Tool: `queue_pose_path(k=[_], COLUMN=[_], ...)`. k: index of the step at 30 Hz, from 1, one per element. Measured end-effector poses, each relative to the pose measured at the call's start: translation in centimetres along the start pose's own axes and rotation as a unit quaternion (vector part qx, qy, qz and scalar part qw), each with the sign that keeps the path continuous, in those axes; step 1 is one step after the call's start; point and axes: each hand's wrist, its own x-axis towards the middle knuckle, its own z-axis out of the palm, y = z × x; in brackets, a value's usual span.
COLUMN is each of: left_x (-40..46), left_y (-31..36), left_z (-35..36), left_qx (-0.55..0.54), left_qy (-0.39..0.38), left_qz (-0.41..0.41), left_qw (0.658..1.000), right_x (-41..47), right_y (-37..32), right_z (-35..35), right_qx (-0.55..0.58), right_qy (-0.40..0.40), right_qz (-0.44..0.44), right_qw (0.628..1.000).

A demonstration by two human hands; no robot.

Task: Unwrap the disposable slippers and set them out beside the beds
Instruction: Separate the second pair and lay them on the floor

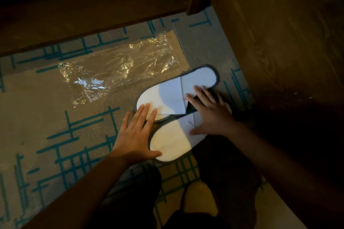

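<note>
While the lowest part of the view is taken up by dark trouser legs (pixel 214 182) and a pale patch of something that cannot be made out, two bare forearms are seen reaching forward over a patterned carpet (pixel 37 117) marked with teal lines. Just beyond them, the nearer slipper (pixel 171 143) is laid flat on the carpet — white with a dark trim — and the left hand (pixel 137 134) is spread flat beside and partly over its rounded heel end, fingers extended and slightly apart, nothing gripped; its thumb is rested on the nearer slipper and its fingertips are laid on the heel of the farther slipper (pixel 176 93). The right hand (pixel 210 115) is likewise opened flat, fingers splayed, and is pressed down across the toe straps of both slippers where they lie side by side, touching; nothing is clasped in it. Half of each slipper is lit warm, half is shaded bluish. Farther off, to the left of the slippers and apart from them, an empty clear plastic wrapper (pixel 121 69) is spread crumpled on the carpet. Beyond that, dark wooden furniture is seen — a low panel (pixel 83 20) along the far edge and a wooden side (pixel 279 33) to the right, just beside the slippers.
</note>
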Motion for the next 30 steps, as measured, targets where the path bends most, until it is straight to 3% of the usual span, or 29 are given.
queue_pose_path(k=[15,30], left_x=[0.5,3.8], left_y=[0.1,0.7], left_z=[-0.3,-2.0], left_qx=[-0.034,-0.012], left_qy=[-0.011,0.010], left_qz=[0.021,0.045], left_qw=[0.999,0.999], right_x=[-0.9,0.5], right_y=[-1.9,0.6], right_z=[1.2,-0.3], right_qx=[0.033,0.085], right_qy=[0.016,0.042], right_qz=[0.070,0.092], right_qw=[0.997,0.991])
